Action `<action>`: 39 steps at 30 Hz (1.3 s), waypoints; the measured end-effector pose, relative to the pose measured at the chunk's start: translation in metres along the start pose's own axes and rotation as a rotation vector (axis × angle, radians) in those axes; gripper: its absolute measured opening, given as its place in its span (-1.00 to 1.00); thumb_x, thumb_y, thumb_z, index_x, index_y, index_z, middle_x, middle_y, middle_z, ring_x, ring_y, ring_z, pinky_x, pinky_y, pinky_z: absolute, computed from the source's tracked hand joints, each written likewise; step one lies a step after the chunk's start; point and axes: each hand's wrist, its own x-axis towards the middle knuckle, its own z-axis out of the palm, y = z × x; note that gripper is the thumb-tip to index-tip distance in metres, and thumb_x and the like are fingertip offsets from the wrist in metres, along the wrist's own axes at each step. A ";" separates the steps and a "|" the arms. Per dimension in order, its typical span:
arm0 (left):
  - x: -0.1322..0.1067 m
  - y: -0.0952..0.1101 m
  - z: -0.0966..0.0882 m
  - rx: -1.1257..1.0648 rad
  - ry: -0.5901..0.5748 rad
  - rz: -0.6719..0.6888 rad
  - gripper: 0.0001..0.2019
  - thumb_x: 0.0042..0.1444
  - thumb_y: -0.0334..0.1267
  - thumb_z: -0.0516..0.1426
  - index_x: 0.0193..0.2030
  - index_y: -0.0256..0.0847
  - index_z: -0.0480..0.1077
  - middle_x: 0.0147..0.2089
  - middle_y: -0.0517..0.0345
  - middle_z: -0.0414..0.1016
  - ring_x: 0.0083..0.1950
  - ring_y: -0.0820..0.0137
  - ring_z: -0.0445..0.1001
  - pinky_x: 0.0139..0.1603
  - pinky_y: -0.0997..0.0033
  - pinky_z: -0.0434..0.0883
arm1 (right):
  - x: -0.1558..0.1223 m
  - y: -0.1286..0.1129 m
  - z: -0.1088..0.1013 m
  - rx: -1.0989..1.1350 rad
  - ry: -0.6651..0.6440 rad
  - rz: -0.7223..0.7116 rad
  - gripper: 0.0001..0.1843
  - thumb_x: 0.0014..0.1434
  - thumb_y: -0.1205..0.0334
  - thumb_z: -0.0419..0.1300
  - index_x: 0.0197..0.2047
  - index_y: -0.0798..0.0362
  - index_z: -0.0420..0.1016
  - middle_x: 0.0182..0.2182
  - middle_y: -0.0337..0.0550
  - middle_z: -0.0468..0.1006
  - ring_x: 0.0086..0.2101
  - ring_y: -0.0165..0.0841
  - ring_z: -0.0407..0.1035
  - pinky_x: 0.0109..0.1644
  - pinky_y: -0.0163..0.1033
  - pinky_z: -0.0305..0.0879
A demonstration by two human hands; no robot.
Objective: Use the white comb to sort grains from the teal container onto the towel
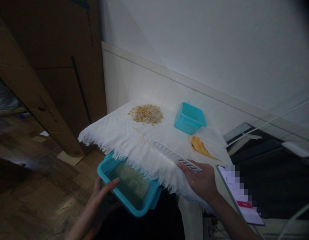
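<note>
My left hand grips the near rim of a turquoise plastic tub, thumb over the edge. Pale grains like rice lie inside the tub, which is just below the table's front edge and partly hidden by the cloth fringe. In my right hand is a long white slotted plastic strip, laid low over the white cloth. Farther back on the cloth spreads a pile of yellow beans mixed with pale grains.
A smaller turquoise container stands at the back right of the table. In front of it is a clear piece with something yellow-orange. A phone lies at the right. Tall cardboard boxes stand at left; a wall borders the back.
</note>
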 end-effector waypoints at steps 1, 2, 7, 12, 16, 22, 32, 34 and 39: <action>0.001 -0.001 -0.001 -0.002 -0.004 -0.005 -0.03 0.04 -0.20 0.58 0.51 0.15 0.22 0.33 -0.15 0.62 0.17 -0.15 0.76 0.11 -0.23 0.73 | -0.001 -0.001 0.000 0.011 -0.003 -0.011 -0.66 0.44 0.01 0.34 -0.29 -0.07 0.86 -0.36 -0.12 0.84 -0.43 -0.12 0.77 -0.30 -0.16 0.77; 0.002 -0.003 -0.001 -0.006 -0.004 -0.009 0.00 0.02 -0.20 0.59 0.52 0.16 0.20 0.35 -0.16 0.61 0.16 -0.15 0.77 0.10 -0.22 0.73 | -0.002 -0.003 0.000 0.022 -0.007 -0.027 -0.68 0.44 0.04 0.35 -0.28 -0.06 0.86 -0.35 -0.11 0.84 -0.43 -0.12 0.77 -0.31 -0.17 0.77; 0.002 -0.002 -0.001 -0.015 0.001 -0.005 -0.03 0.10 -0.17 0.55 0.56 0.10 0.19 0.36 -0.23 0.60 0.15 -0.14 0.77 0.11 -0.17 0.72 | -0.011 -0.011 -0.001 0.049 -0.030 -0.119 -0.77 0.43 0.20 0.34 -0.19 -0.11 0.88 -0.30 -0.15 0.85 -0.40 -0.13 0.79 -0.28 -0.17 0.78; -0.004 0.004 0.001 -0.073 -0.004 -0.043 0.11 0.04 -0.21 0.58 0.64 0.18 0.13 0.37 -0.20 0.62 0.15 -0.15 0.77 0.11 -0.17 0.73 | -0.023 -0.026 -0.001 0.084 -0.098 -0.214 -0.68 0.41 0.34 0.27 -0.03 -0.14 0.87 -0.20 -0.18 0.87 -0.33 -0.19 0.80 -0.24 -0.23 0.78; -0.007 0.005 0.002 -0.054 -0.012 -0.036 0.01 0.13 -0.19 0.54 0.62 0.20 0.16 0.38 -0.19 0.61 0.17 -0.15 0.76 0.10 -0.18 0.74 | -0.026 -0.047 -0.001 0.198 -0.128 -0.290 -0.53 0.30 0.49 0.21 0.10 -0.09 0.81 -0.18 -0.22 0.87 -0.32 -0.28 0.80 -0.21 -0.32 0.75; -0.008 0.005 0.001 -0.021 0.002 -0.001 -0.17 0.16 -0.16 0.52 0.48 0.12 0.25 0.37 -0.19 0.60 0.19 -0.15 0.76 0.07 -0.17 0.76 | -0.006 -0.045 0.003 0.111 -0.053 -0.207 -0.74 0.38 0.37 0.30 -0.08 -0.06 0.85 -0.24 -0.18 0.87 -0.37 -0.24 0.79 -0.23 -0.29 0.74; -0.005 0.011 -0.006 -0.030 -0.022 -0.008 0.02 -0.03 -0.21 0.60 0.52 0.10 0.23 0.36 -0.18 0.59 0.27 -0.21 0.70 0.14 -0.18 0.74 | 0.039 0.010 0.030 0.004 -0.072 0.107 -0.68 0.35 0.14 0.32 -0.41 0.04 0.77 -0.53 -0.14 0.75 -0.57 -0.19 0.64 -0.48 -0.26 0.52; -0.004 0.011 -0.006 -0.035 -0.015 -0.009 0.06 -0.04 -0.21 0.61 0.53 0.11 0.20 0.38 -0.19 0.57 0.26 -0.21 0.71 0.13 -0.18 0.74 | 0.036 0.007 0.033 0.028 -0.082 0.104 -0.67 0.36 0.13 0.32 -0.41 0.05 0.77 -0.54 -0.14 0.74 -0.59 -0.21 0.63 -0.48 -0.26 0.50; -0.007 0.013 -0.004 -0.030 -0.020 -0.010 0.01 -0.02 -0.20 0.60 0.50 0.11 0.21 0.45 -0.22 0.52 0.27 -0.21 0.70 0.04 -0.16 0.77 | 0.030 -0.005 0.032 0.073 -0.082 0.028 -0.68 0.39 0.12 0.31 -0.36 0.02 0.80 -0.49 -0.14 0.78 -0.55 -0.21 0.67 -0.44 -0.28 0.53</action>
